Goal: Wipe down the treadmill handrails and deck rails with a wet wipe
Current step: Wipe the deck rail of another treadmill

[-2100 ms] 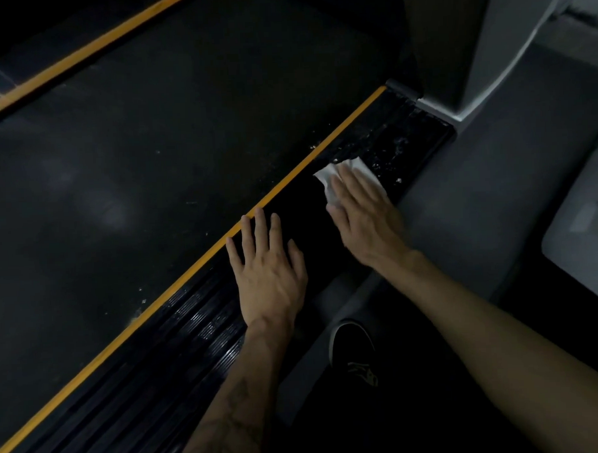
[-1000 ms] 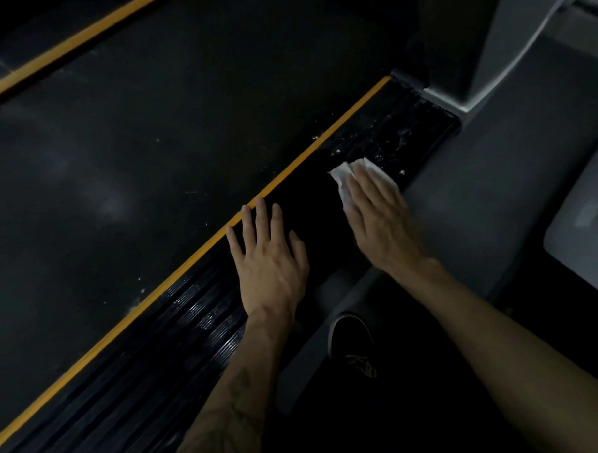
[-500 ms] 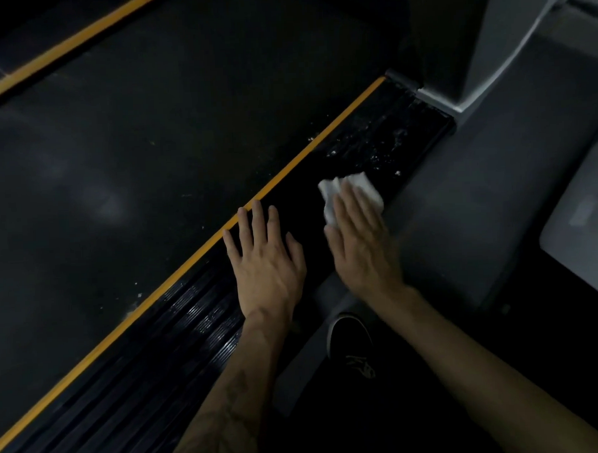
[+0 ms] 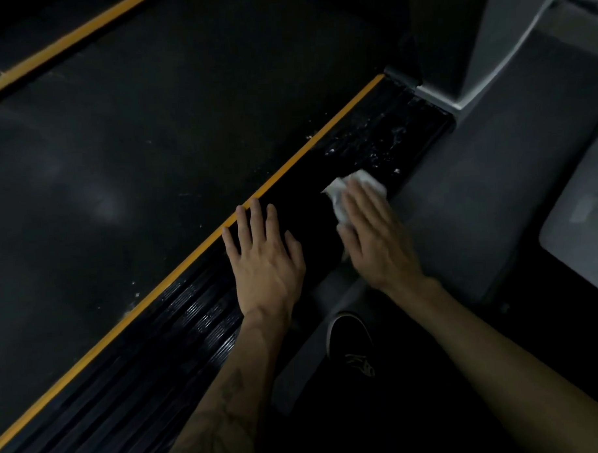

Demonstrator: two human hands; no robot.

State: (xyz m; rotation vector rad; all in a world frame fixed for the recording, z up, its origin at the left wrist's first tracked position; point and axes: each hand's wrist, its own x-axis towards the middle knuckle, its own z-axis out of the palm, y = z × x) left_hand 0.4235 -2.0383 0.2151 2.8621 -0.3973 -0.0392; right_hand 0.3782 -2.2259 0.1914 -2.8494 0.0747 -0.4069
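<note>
- Right hand (image 4: 376, 237): fingers straight and flat, pressing the white wet wipe (image 4: 352, 190) onto the black ribbed deck rail (image 4: 192, 318). No curl around the wipe; part of it shows beyond the fingertips.
- Left hand (image 4: 265, 261): laid flat on the same rail, fingers spread and straight, holding nothing; fingertips reach the yellow edge stripe (image 4: 305, 151).
- White specks lie on the rail ahead of the wipe, near the grey upright base (image 4: 456, 102).
- Treadmill belt (image 4: 152, 129): dark, beside the stripe.
- A black shoe (image 4: 350, 339) stands on the floor below the hands.
</note>
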